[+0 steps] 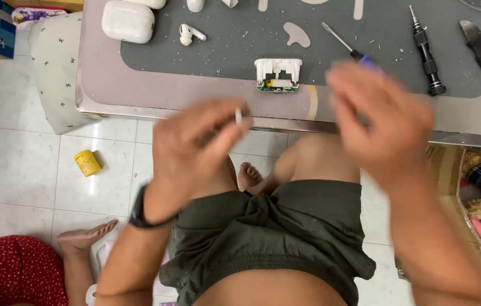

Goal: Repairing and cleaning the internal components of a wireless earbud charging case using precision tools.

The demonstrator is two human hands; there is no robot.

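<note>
- Your left hand (189,144) pinches a small white part (238,116) in its grip.
- Your right hand (385,122), blurred, hovers released near the opened white case (278,74) on the surface (195,93).

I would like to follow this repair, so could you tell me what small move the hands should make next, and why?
Probably bring the left hand, pinching a small white part, back over the mat to the opened white housing, whose circuit board is exposed; the right hand looks empty and could steady it.

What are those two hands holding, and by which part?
The left hand pinches a small whitish piece between its fingertips; too blurred to tell which part. The right hand appears empty, though motion blur leaves that uncertain.
</note>
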